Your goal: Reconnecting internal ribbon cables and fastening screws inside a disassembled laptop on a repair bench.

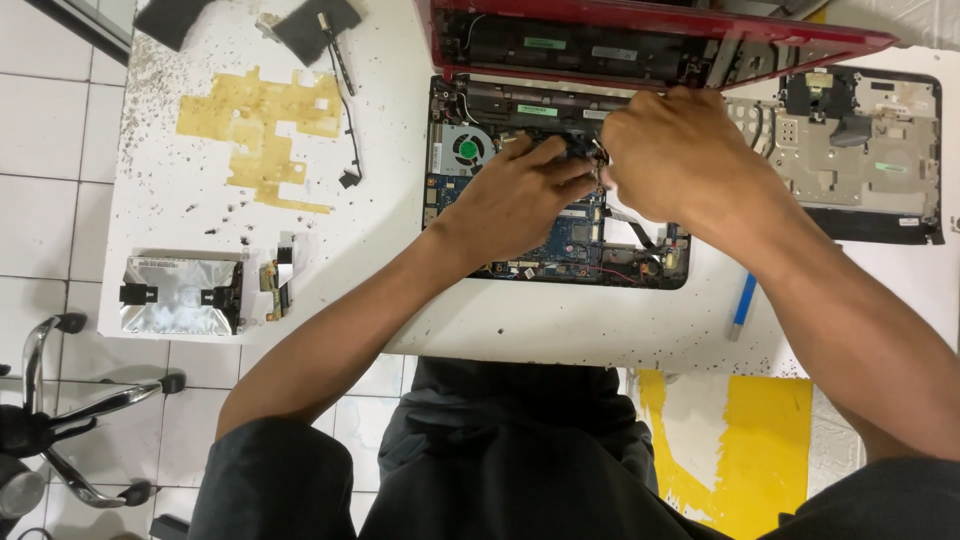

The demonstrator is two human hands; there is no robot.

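a white desk (pixel 560 325) over pale floor tiles carries an opened red laptop (pixel 560 200), its motherboard bare beside a round cooling fan (pixel 467 150). the left hand (pixel 520 195) lies on the board, fingers curled at a small part near the hinge; the right hand (pixel 665 150) pinches together at the same spot. whether either grip actually holds anything cannot be told. a removed keyboard frame (pixel 860 150) lies at right, a silver hard drive (pixel 180 293) far left.
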